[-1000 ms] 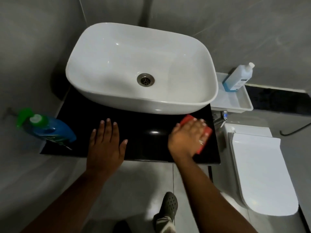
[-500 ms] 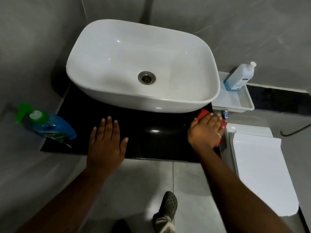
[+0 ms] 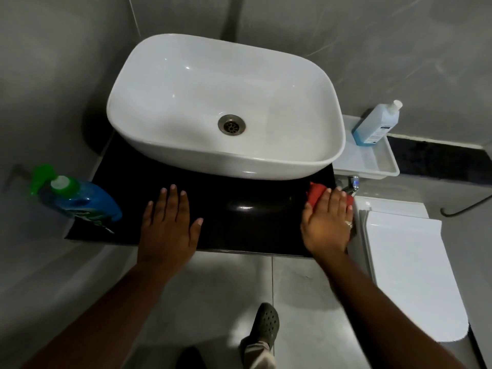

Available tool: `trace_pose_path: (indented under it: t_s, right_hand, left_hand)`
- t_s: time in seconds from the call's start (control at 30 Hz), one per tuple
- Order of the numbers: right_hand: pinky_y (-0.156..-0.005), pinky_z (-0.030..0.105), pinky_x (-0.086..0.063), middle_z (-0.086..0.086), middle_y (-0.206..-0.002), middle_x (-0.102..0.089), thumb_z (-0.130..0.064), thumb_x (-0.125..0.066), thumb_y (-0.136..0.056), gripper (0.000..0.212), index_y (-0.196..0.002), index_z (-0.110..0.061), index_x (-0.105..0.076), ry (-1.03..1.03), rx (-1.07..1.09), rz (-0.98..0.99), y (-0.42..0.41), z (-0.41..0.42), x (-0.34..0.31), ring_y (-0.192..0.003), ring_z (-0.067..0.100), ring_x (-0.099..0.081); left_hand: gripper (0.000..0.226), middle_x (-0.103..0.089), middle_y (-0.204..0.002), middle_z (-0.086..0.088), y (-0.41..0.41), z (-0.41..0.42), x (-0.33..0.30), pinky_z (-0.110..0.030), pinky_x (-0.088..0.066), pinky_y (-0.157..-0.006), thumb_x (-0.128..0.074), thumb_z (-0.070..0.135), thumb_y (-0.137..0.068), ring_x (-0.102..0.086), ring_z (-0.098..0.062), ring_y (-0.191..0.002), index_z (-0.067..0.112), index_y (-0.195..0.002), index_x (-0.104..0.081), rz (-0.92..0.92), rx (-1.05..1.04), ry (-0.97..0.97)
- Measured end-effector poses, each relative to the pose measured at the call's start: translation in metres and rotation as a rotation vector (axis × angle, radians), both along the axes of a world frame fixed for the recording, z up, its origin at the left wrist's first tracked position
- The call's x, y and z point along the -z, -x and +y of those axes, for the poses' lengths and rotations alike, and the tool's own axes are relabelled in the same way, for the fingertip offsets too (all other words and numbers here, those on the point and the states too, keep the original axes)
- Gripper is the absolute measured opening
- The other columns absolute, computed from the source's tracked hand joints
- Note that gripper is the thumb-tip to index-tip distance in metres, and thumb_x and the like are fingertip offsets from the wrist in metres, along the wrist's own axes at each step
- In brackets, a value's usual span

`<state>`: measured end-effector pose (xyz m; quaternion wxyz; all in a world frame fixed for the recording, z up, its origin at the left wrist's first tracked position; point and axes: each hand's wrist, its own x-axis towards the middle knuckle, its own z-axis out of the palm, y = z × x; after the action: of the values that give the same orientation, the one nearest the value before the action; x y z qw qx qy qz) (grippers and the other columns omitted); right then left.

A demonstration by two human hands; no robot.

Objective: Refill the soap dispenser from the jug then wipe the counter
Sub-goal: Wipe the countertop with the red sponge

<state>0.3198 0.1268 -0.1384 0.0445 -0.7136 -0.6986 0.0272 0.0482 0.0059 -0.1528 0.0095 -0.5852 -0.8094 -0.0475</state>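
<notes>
Glossy black rectangular counter (image 3: 239, 230) runs across mid-frame, a light glare spot near its centre. White oval ceramic vessel basin (image 3: 223, 102) sits on its rear part, metal drain (image 3: 231, 124) at the bottom, bowl overhanging the counter at the right.

Left hand (image 3: 169, 230) lies flat on the counter at centre-left, palm down, fingers (image 3: 173, 198) spread and holding nothing. Right hand (image 3: 327, 225) is at the counter's right edge, palm down, fingers extended and pressing a red cloth (image 3: 315, 194) onto the surface; cloth shows above the fingertips and at the hand's right side, rest hidden under the palm.

Blue soap bottle with green pump top (image 3: 77, 198) stands on the counter's left end, looks tilted toward frame left, though that may be lens distortion. Clear bottle of blue liquid with a white cap (image 3: 375, 123) stands in the far corner of a white plastic tray (image 3: 383, 166), right of the basin and off the counter.

Room: grey tiled walls, light grey floor tiles at the bottom. White toilet lid (image 3: 410, 272) lower right, just beside the counter edge. Dark perforated clog (image 3: 263, 326) at bottom centre.
</notes>
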Motion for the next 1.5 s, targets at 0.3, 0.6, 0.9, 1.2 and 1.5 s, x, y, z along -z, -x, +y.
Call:
trace_pose_path:
  t_s: [0.3,0.6,0.9,1.2,1.5]
  right_hand:
    - [-0.117,0.051,-0.023,0.019,-0.153,-0.031,-0.044,-0.033,-0.095,0.064,-0.144,-0.002,-0.037,0.003,-0.666,0.02,0.098,-0.077,0.002,-0.144,0.032,-0.026]
    - [-0.119,0.049,-0.013,0.027,-0.154,-0.024,-0.043,-0.022,-0.093,0.071,-0.146,0.004,-0.026,0.019,0.056,0.091,0.0,-0.046,0.009,-0.144,0.039,-0.02]
    - [-0.12,0.047,-0.001,0.023,-0.157,-0.014,-0.043,-0.026,-0.097,0.067,-0.147,0.001,-0.021,0.098,-0.518,0.118,0.157,-0.088,-0.004,-0.148,0.034,-0.01]
    - [-0.12,0.045,-0.012,0.018,-0.158,-0.018,-0.047,-0.013,-0.093,0.072,-0.148,-0.002,-0.025,0.05,-0.286,0.002,-0.014,-0.037,-0.006,-0.147,0.032,-0.016]
    - [-0.117,0.037,0.012,0.019,-0.16,-0.003,-0.036,-0.026,-0.101,0.06,-0.149,-0.001,-0.016,0.156,-0.541,0.239,0.139,-0.071,-0.012,-0.149,0.028,0.002]
  left_hand:
    - [0.064,-0.04,-0.147,-0.025,0.007,0.001,0.002,-0.054,-0.027,-0.112,-0.027,0.045,-0.097,-0.037,-0.04,-0.138,0.0,-0.14,-0.04,0.011,0.012,0.009]
    - [0.068,-0.038,-0.148,-0.026,0.024,-0.008,-0.011,-0.055,-0.023,-0.113,-0.025,0.047,-0.094,-0.034,-0.04,-0.14,-0.001,-0.141,-0.039,0.003,-0.019,0.026]
    - [0.068,-0.041,-0.147,-0.025,0.007,-0.004,-0.004,-0.054,-0.03,-0.11,-0.021,0.045,-0.095,-0.039,-0.04,-0.137,-0.001,-0.14,-0.041,-0.034,0.046,0.056]
    - [0.076,-0.042,-0.147,-0.023,0.003,-0.003,-0.005,-0.053,-0.03,-0.111,-0.008,0.052,-0.096,-0.039,-0.038,-0.138,0.001,-0.14,-0.043,-0.122,0.055,0.094]
    - [0.076,-0.028,-0.156,-0.015,0.001,0.0,-0.017,-0.044,-0.015,-0.121,-0.02,0.059,-0.09,-0.021,-0.029,-0.147,0.01,-0.147,-0.029,-0.582,-0.144,-0.11]
